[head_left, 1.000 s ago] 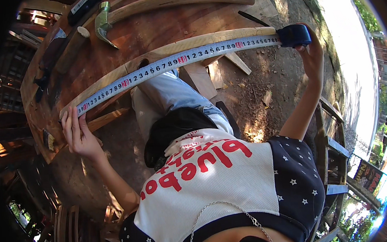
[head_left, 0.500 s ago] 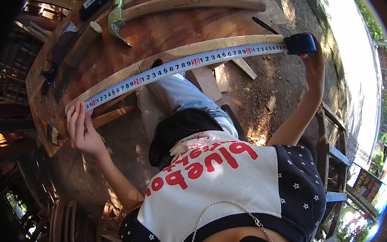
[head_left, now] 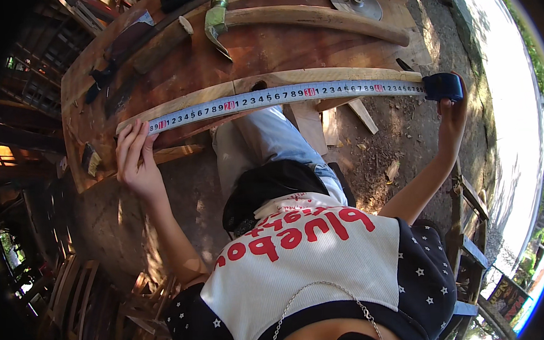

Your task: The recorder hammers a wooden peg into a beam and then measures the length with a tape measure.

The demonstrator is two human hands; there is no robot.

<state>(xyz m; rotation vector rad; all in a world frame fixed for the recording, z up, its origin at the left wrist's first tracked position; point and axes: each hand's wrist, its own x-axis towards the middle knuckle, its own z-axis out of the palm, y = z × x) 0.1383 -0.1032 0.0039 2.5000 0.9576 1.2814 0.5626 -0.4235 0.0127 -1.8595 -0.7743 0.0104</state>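
A tape measure's white blade (head_left: 267,97) is drawn out along the near side of a long pale wood strip (head_left: 335,74) at the table's near edge. My left hand (head_left: 138,165) pinches the blade's end against the strip's left end, covering the first marks. At the strip's right end, my right hand (head_left: 453,112) grips the dark blue tape case (head_left: 444,87), its fingers partly hidden behind it. A dark slim stick (head_left: 404,64) pokes out behind the strip near the case.
On the reddish wooden table (head_left: 173,82) lie a claw hammer (head_left: 216,24), a thick wooden handle (head_left: 165,47), a round metal disc (head_left: 356,4) and dark tools. Wood offcuts (head_left: 363,116) lie on the dirt ground below. A wooden ladder-like frame (head_left: 468,220) stands at right.
The view has shifted, so table, tape and hands sit farther right in the picture. Both hands keep their hold, and the blade stays stretched along the strip.
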